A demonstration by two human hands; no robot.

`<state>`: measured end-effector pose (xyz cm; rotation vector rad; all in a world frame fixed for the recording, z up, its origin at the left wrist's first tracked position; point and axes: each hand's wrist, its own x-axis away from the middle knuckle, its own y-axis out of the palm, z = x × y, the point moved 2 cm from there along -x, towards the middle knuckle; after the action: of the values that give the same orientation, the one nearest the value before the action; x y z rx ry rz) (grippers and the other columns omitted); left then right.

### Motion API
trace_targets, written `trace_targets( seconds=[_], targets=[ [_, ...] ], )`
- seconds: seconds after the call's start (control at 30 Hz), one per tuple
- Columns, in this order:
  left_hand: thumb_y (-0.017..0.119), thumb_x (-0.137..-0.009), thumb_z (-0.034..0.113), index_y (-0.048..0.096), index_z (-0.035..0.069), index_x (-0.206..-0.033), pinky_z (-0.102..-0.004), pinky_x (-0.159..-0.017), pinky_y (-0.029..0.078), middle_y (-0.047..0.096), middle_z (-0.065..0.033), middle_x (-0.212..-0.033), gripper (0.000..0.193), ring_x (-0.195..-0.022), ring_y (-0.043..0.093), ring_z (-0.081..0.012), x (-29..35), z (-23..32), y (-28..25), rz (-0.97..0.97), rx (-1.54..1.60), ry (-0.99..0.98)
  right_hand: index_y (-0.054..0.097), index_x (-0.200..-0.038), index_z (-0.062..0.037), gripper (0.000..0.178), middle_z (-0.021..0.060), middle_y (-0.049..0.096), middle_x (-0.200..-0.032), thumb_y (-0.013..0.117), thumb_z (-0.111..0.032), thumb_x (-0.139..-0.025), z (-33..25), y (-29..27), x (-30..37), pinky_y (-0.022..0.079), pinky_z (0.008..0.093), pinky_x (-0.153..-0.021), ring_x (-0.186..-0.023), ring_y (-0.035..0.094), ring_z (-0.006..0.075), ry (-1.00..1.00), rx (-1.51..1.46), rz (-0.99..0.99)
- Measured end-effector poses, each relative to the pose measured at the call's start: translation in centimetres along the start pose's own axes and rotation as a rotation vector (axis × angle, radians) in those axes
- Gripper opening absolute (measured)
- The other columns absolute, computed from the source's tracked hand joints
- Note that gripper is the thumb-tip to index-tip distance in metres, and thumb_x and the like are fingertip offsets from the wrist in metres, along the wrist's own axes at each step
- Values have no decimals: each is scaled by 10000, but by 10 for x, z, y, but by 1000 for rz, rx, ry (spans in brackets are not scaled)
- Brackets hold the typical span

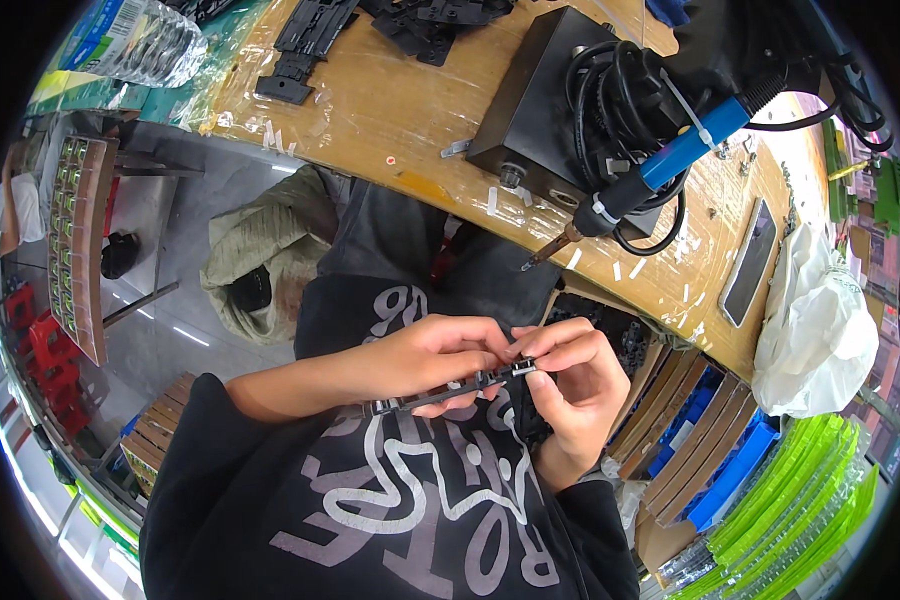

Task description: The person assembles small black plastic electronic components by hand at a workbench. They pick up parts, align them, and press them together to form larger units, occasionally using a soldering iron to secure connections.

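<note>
So I'm using the black box [535, 100] on the bench [370, 135] as my landmark. Nearer the body than that box, over the lap, a thin black plastic strip [415, 398] is up in the air, pinched by the left hand [435, 358], fingers and thumb closed on it, while the right hand [578, 385] has thumb and fingertips clamped on its right end. There's a decent gap between both hands and the bench's front edge, but the soldering iron [670, 158] in front of the box points its tip out past that edge, toward the hands. Left of the box there's a wide stretch of bench top with a few white scraps, then black molded parts [310, 45] farther back. Containers: below and nearer than the box, a carton [644, 382] with black pieces in it; to its right, past a phone-like slab [747, 262], a tied white bag [820, 325], contents hidden; far left, a clear bag [160, 50]; lower left on the floor, a slumped olive sack [275, 215], something dark in its mouth; beyond that, a divided tray [92, 250] with greenish pieces in its cells.
</note>
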<state>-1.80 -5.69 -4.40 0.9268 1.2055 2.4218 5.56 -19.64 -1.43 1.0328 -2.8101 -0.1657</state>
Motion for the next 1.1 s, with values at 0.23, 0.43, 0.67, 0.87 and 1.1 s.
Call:
trace_targets(
  seconds=[0.23, 0.43, 0.67, 0.87, 1.1],
  targets=[
    [365, -886, 85, 448, 14, -952, -169, -355, 327, 501, -82, -773, 128, -525, 454, -75, -1, -4, -5, 14, 29, 7, 503, -766, 22, 150, 123, 529, -863, 552, 127, -670, 10, -3, 0, 418, 375, -843, -873, 543, 234, 25, -35, -25],
    [359, -883, 76, 459, 3, -951, -174, -343, 326, 511, -87, -760, 142, -513, 458, -78, -2, -5, -8, 38, -5, 7, 500, -772, 25, 150, 125, 521, -880, 541, 136, -680, 20, -8, -3, 422, 352, -833, -862, 548, 212, 85, -143, -80],
    [355, -874, 57, 466, -10, -950, -175, -343, 327, 514, -88, -761, 151, -513, 461, -80, -2, -7, -12, 44, 1, 8, 497, -780, 22, 158, 126, 523, -886, 531, 145, -687, 24, -7, -3, 428, 328, -801, -837, 552, 186, 132, -183, -70],
    [360, -869, 51, 469, -15, -945, -178, -339, 324, 516, -94, -764, 148, -510, 461, -82, -2, -7, -12, 46, 8, -16, 502, -778, 24, 157, 124, 525, -877, 532, 146, -684, 24, -10, -2, 428, 336, -814, -827, 553, 181, 127, -148, -76],
    [365, -870, 55, 471, -15, -944, -183, -336, 320, 521, -94, -761, 147, -510, 460, -85, -3, -4, -12, 56, 18, -67, 506, -778, 28, 152, 123, 529, -867, 538, 142, -682, 22, -8, -1, 415, 369, -866, -816, 553, 177, 100, -90, -43]
  ],
)
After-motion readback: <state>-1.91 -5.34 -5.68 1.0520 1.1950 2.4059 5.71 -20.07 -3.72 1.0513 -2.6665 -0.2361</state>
